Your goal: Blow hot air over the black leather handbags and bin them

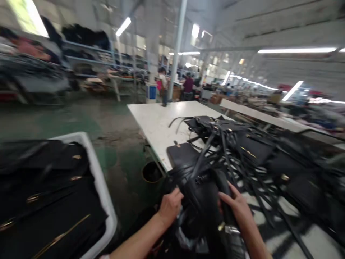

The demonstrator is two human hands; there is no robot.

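A black bag [206, 199] with straps and metal fittings is held in front of me at the table's near edge. My left hand [171, 205] is closed on its left side, fingers curled against the black material. On the right, my right hand [235, 203] grips the bag's padded edge, thumb on the near side and fingers partly hidden behind. Something clear and shiny, like plastic, shows in the bag's lower opening. Just beyond lie more black bags [254, 147] with long tangled straps, and a flat black bag [182, 154].
A white table [151, 120] stretches away ahead. At lower left stands a white bin [101, 180] filled with black bags with gold zippers. A dark bucket [152, 172] sits on the floor under the table's left edge. People stand farther back near a pole [178, 50].
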